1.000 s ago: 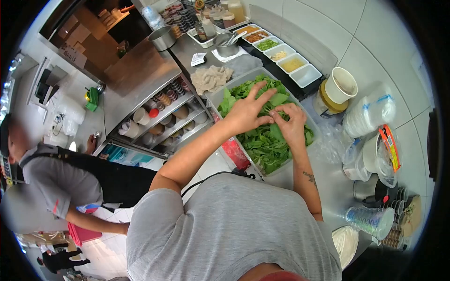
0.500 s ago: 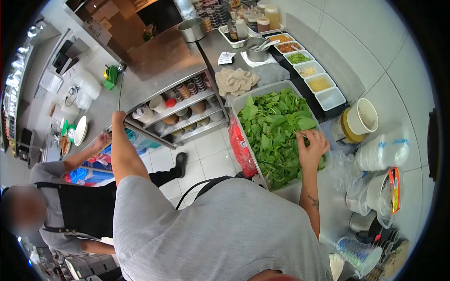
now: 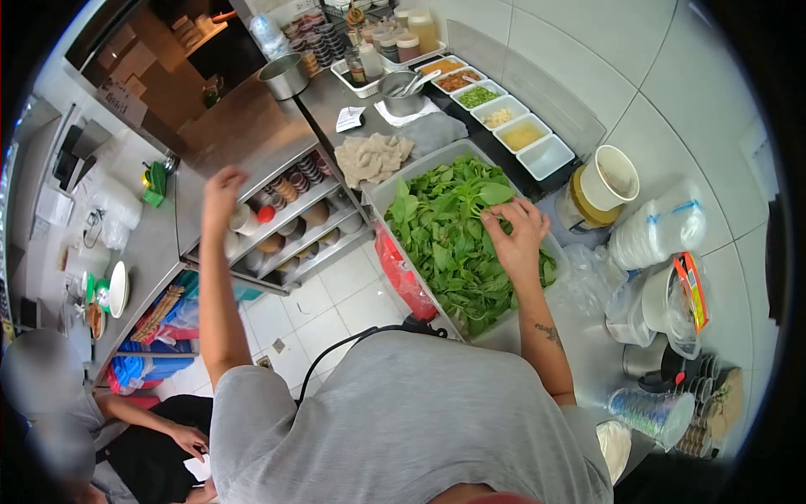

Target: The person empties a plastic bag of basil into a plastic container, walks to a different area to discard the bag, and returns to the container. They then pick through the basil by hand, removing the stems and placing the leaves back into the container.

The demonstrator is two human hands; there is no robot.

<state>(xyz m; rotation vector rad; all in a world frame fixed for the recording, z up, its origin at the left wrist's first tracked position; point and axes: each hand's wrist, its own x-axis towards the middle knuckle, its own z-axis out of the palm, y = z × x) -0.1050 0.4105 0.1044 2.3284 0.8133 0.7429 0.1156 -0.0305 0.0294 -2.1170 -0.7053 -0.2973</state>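
My right hand [image 3: 518, 235] is over the right side of a large plastic tub [image 3: 382, 195]. Thumb and fingers pinch a leafy green basil sprig [image 3: 483, 193], its broad leaves spreading over the heap. Loose basil leaves [image 3: 445, 252] fill the tub nearly to its rim. Out to the left, my left hand [image 3: 223, 186] is raised in the air in front of the steel counter and shelf unit. Motion smears its fingers, and no object shows in it.
Small white trays of chopped ingredients [image 3: 495, 113] line the wall side. A crumpled cloth [image 3: 374, 158] and a steel pot [image 3: 401, 94] lie beyond the tub. Paper tubs [image 3: 609, 176] and plastic bags stand right. At lower left, a person's hand [image 3: 191, 438] holds something white.
My left hand has moved up and is now blurred. My right hand keeps its pinch on the basil sprig, shifted slightly. The view has turned, and the person at left appears lower.
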